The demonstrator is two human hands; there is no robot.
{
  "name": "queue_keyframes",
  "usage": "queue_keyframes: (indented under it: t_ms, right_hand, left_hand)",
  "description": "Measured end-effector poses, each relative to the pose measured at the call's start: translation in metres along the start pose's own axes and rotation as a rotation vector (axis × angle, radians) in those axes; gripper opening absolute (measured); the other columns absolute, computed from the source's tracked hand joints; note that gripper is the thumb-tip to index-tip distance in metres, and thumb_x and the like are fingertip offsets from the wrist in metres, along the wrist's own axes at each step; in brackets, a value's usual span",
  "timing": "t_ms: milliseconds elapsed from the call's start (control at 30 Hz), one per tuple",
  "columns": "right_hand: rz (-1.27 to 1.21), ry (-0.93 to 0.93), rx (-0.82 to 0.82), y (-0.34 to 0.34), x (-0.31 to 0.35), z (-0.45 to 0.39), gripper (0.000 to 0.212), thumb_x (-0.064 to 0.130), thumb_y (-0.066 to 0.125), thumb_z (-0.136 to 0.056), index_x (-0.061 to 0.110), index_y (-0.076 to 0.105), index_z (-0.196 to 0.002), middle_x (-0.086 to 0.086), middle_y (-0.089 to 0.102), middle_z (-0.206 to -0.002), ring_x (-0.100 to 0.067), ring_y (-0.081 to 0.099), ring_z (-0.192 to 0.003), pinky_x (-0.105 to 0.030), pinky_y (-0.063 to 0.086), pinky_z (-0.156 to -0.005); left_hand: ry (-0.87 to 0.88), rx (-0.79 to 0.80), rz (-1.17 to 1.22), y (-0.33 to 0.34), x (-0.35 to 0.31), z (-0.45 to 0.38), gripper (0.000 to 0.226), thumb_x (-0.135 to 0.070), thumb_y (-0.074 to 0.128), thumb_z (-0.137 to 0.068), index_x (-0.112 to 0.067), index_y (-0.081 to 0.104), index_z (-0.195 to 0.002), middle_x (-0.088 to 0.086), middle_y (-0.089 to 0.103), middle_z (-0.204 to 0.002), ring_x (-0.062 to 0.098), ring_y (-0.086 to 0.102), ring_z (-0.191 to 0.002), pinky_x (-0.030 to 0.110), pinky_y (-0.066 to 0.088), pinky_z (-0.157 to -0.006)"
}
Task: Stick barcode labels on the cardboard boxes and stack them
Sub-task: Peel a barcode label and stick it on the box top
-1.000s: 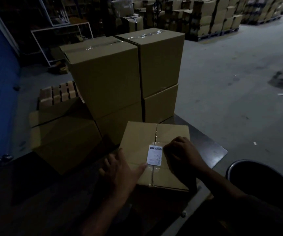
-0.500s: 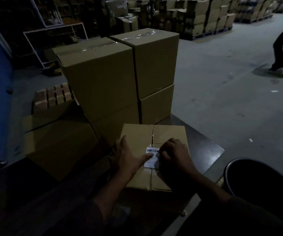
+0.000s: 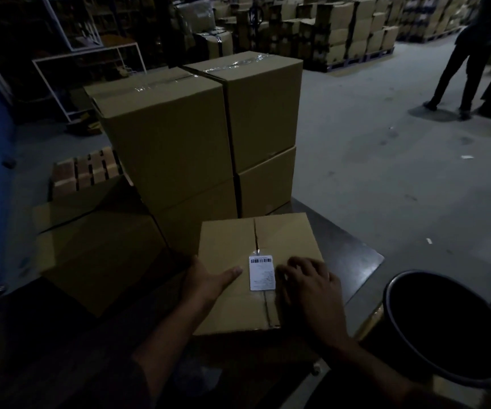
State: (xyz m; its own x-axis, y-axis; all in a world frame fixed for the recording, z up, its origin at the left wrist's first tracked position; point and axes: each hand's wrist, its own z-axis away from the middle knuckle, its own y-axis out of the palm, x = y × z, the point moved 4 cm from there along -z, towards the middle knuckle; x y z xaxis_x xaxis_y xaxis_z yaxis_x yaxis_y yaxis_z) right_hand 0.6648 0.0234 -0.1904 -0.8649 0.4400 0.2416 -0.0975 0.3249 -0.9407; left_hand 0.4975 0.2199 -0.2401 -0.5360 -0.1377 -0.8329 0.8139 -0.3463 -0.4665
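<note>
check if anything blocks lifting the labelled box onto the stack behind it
Nothing visible does. The labelled box has both hands on its top, the left hand and right hand either side of the barcode label, and the stack has bare tops.

White label [image 3: 262, 272] on the top of the nearest box [image 3: 232, 246], barcode printed along its upper edge, small lines of print below too blurred to read

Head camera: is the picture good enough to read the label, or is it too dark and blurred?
Head view: dim overall, lower left nearly black; the label stands out bright on the box, its bars visible but the print too small to read; the right hand is motion-blurred; glare streaks the tape on the stacked boxes.
</note>
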Motion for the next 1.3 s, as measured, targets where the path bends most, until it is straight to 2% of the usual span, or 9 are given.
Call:
queue_keyframes:
  t_ms: [133, 333, 433, 633, 733, 933, 1033, 1200, 1300]
  right_hand:
    - [-0.036, -0.159, 0.130, -0.005, -0.033, -0.042, 0.047, 0.061, 0.041, -0.090, 0.046, 0.058, -0.132, 0.017, 0.050, -0.144, -0.014, 0.042, -0.134, -0.040, 0.038, -0.100]
    - [-0.137, -0.072, 0.067, -0.005, -0.040, -0.071, 0.048, 0.065, 0.035, -0.088, 0.045, 0.072, -0.113, 0.011, 0.062, -0.129, -0.019, 0.053, -0.124, -0.052, 0.032, -0.110]
    - [-0.175, 0.023, 0.019, -0.001, -0.018, -0.057, 0.031, 0.052, 0.052, -0.092, 0.041, 0.073, -0.113, 0.008, 0.061, -0.127, -0.019, 0.053, -0.120, -0.044, 0.033, -0.107]
    - [-0.167, 0.079, -0.043, 0.003, -0.005, -0.045, 0.028, 0.044, 0.056, -0.092, 0.034, 0.072, -0.113, 0.005, 0.060, -0.114, -0.022, 0.052, -0.110, -0.038, 0.038, -0.087]
    - [-0.185, 0.082, 0.000, 0.005, -0.009, -0.050, 0.027, 0.044, 0.059, -0.093, 0.036, 0.071, -0.116, 0.006, 0.058, -0.112, -0.021, 0.049, -0.110, -0.036, 0.036, -0.084]
    - [-0.299, 0.104, -0.001, 0.006, -0.016, -0.052, 0.022, 0.035, 0.066, -0.093, 0.032, 0.073, -0.113, 0.005, 0.057, -0.106, -0.020, 0.048, -0.103, -0.036, 0.039, -0.084]
    - [-0.245, 0.138, -0.067, -0.001, -0.011, -0.039, 0.025, 0.031, 0.066, -0.092, 0.025, 0.072, -0.115, 0.000, 0.062, -0.106, -0.024, 0.051, -0.102, -0.039, 0.042, -0.086]
    - [-0.095, 0.236, -0.216, -0.006, -0.003, 0.003, 0.010, 0.035, 0.063, -0.092, 0.030, 0.068, -0.099, 0.007, 0.061, -0.103, -0.020, 0.051, -0.099, -0.038, 0.040, -0.080]
    - [-0.103, 0.244, -0.230, -0.003, -0.002, 0.004, 0.010, 0.034, 0.063, -0.091, 0.030, 0.068, -0.099, 0.007, 0.061, -0.105, -0.021, 0.051, -0.101, -0.038, 0.039, -0.082]
  left_hand:
    - [0.003, -0.173, 0.141, 0.014, 0.006, 0.043, 0.126, -0.043, 0.098, -0.064, -0.034, 0.018, -0.162, 0.009, 0.043, -0.156, 0.034, 0.051, -0.136, 0.059, 0.045, -0.113]
    - [0.179, -0.322, 0.045, 0.046, -0.007, 0.113, 0.108, -0.009, 0.086, -0.082, -0.014, 0.018, -0.166, 0.016, 0.015, -0.169, 0.040, 0.027, -0.153, 0.057, 0.032, -0.123]
    - [0.436, -0.343, -0.198, 0.041, -0.027, 0.112, 0.103, -0.017, 0.088, -0.081, -0.020, 0.028, -0.164, 0.007, 0.008, -0.174, 0.033, 0.015, -0.159, 0.056, 0.031, -0.124]
    - [0.647, -0.056, -0.576, 0.038, -0.064, 0.056, 0.054, -0.058, 0.064, -0.094, -0.032, 0.060, -0.141, 0.003, 0.042, -0.162, 0.024, 0.027, -0.154, 0.044, 0.032, -0.122]
    - [0.697, -0.039, -0.534, 0.038, -0.065, 0.049, 0.037, -0.057, 0.070, -0.091, -0.040, 0.073, -0.124, -0.004, 0.054, -0.152, 0.020, 0.036, -0.149, 0.043, 0.032, -0.121]
    - [0.738, -0.102, -0.542, 0.037, -0.064, 0.051, 0.037, -0.061, 0.070, -0.090, -0.042, 0.072, -0.121, -0.009, 0.055, -0.150, 0.013, 0.039, -0.145, 0.045, 0.031, -0.122]
    - [0.751, -0.098, -0.564, 0.034, -0.071, 0.053, 0.050, -0.065, 0.069, -0.089, -0.036, 0.067, -0.130, -0.007, 0.052, -0.151, 0.015, 0.040, -0.145, 0.043, 0.028, -0.123]
    - [0.566, -0.047, -0.729, 0.026, -0.073, 0.021, 0.136, -0.108, 0.035, -0.065, -0.023, 0.013, -0.168, 0.003, 0.017, -0.176, 0.018, 0.010, -0.162, 0.045, 0.001, -0.132]
    - [0.482, 0.033, -0.736, 0.020, -0.077, 0.008, 0.148, -0.113, 0.039, -0.052, -0.026, 0.005, -0.168, 0.004, 0.018, -0.175, 0.024, 0.017, -0.161, 0.050, 0.009, -0.130]
